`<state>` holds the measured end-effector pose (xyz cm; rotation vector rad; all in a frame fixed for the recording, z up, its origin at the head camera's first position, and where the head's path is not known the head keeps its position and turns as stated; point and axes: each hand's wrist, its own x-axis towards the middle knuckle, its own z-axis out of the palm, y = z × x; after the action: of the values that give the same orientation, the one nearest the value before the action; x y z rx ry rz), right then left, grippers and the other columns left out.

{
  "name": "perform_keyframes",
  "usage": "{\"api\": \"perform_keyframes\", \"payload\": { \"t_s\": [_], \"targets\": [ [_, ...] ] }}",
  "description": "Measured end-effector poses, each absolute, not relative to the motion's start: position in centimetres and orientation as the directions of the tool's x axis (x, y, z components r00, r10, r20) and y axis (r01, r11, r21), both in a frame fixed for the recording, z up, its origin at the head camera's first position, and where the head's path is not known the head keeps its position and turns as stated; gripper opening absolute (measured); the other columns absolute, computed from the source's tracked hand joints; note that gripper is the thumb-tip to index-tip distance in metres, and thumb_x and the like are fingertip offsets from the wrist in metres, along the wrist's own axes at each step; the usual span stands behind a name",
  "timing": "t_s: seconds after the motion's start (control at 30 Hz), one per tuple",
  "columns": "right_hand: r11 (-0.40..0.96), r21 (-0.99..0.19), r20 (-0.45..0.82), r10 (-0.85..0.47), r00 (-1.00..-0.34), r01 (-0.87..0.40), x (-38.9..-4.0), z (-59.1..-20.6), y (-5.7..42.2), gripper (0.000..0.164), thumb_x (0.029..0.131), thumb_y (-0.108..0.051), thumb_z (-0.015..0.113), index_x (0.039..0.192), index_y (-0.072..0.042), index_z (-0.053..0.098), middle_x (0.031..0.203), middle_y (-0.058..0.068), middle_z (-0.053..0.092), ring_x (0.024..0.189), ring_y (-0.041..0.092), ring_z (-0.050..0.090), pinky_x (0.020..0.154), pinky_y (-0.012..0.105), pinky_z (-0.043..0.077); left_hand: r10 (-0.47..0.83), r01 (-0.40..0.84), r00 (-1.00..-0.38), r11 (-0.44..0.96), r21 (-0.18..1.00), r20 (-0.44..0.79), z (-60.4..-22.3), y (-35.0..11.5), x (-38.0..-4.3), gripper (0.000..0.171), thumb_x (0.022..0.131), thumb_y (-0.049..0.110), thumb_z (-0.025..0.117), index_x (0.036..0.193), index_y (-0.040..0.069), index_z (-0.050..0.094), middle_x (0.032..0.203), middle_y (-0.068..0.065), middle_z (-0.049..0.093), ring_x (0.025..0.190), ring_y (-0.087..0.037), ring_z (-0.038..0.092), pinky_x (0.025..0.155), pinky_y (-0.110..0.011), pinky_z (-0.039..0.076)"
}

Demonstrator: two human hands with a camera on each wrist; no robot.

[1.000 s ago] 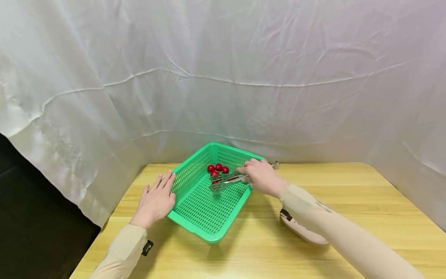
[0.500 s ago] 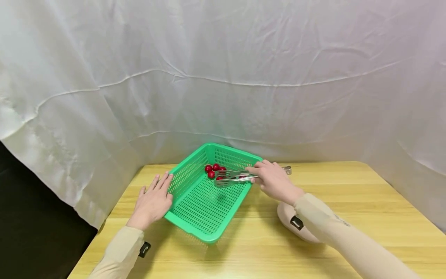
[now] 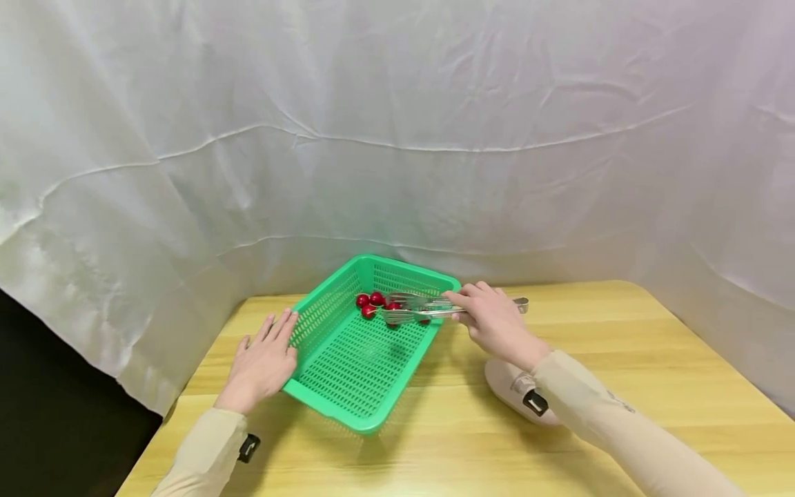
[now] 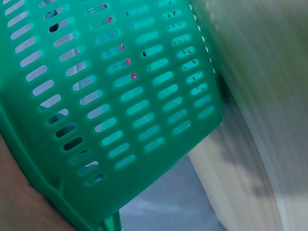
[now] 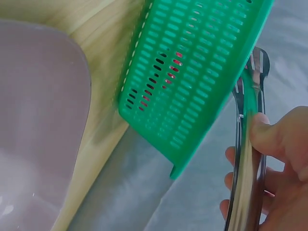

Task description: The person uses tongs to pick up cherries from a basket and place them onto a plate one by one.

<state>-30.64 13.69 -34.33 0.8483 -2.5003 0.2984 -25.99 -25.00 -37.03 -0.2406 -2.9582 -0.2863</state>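
A green perforated basket [image 3: 366, 419] holds several red cherries [image 3: 368, 312] near its far end. My right hand [image 3: 497, 324] grips a pair of metal tongs [image 3: 441, 312] by the arms, over the basket's right rim. The tong tips [image 3: 397, 315] are parted and overlap some of the cherries in the head view. In the right wrist view, thumb and fingers curl round the tongs [image 5: 236, 192]. My left hand [image 3: 261, 362] rests with straight fingers on the basket's left rim. Only a blurred part of that hand [image 4: 19, 192] shows in the left wrist view.
A pale pink dish [image 3: 512, 390] lies on the wooden table [image 3: 621, 386], partly covered by the right sleeve; it looms large in the right wrist view [image 5: 38, 115]. White cloth [image 3: 397, 193] hangs behind the table and along its sides.
The right hand has drawn the tongs rightward and slightly up against the cherries, and they lie more level. The left hand stays on the basket rim. The view has shifted slightly.
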Motion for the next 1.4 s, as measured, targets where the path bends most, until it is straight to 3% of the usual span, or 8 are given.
{"api": "perform_keyframes", "payload": {
  "t_s": [0.3,0.67,0.93,1.4],
  "targets": [
    [0.781,-0.061,0.554,-0.492,-0.672,-0.621,-29.3,-33.3,15.9,0.041,0.088,-0.018,0.065,0.127,-0.013,0.059,0.107,0.001,0.062,0.086,0.018,0.050,0.067,0.034,0.040,0.147,0.177,-0.972,0.972,0.158,0.185,-36.6,-25.4,-26.1,0.058,0.096,0.022,0.032,0.150,0.009,0.016,0.155,-0.009,0.009,0.140,-0.036,0.007,0.102,-0.068,0.005],
    [0.792,-0.083,0.595,-0.447,-0.668,-0.604,-27.2,-33.5,19.6,0.043,0.083,-0.015,0.069,0.125,-0.009,0.060,0.106,0.004,0.063,0.093,0.023,0.054,0.074,0.041,0.044,0.154,0.184,-0.970,0.971,0.155,0.189,-36.7,-24.9,-26.0,0.058,0.095,0.021,0.033,0.150,0.009,0.018,0.155,-0.009,0.011,0.140,-0.035,0.008,0.102,-0.068,0.007],
    [0.805,-0.073,0.612,-0.430,-0.664,-0.589,-26.2,-34.0,21.6,0.047,0.081,-0.010,0.070,0.126,-0.007,0.059,0.104,0.005,0.064,0.091,0.023,0.055,0.072,0.041,0.044,0.157,0.189,-0.968,0.969,0.156,0.196,-36.6,-24.9,-26.1,0.058,0.095,0.020,0.034,0.150,0.010,0.020,0.155,-0.009,0.013,0.140,-0.036,0.009,0.102,-0.069,0.009],
    [0.849,-0.048,0.594,-0.399,-0.699,-0.525,-24.0,-36.3,25.5,0.047,0.076,-0.010,0.074,0.122,-0.009,0.063,0.100,0.001,0.065,0.086,0.020,0.056,0.066,0.038,0.045,0.152,0.188,-0.969,0.965,0.181,0.196,-37.0,-24.9,-25.8,0.057,0.096,0.021,0.034,0.150,0.009,0.019,0.155,-0.010,0.014,0.139,-0.037,0.009,0.101,-0.070,0.009]
  ]
}}
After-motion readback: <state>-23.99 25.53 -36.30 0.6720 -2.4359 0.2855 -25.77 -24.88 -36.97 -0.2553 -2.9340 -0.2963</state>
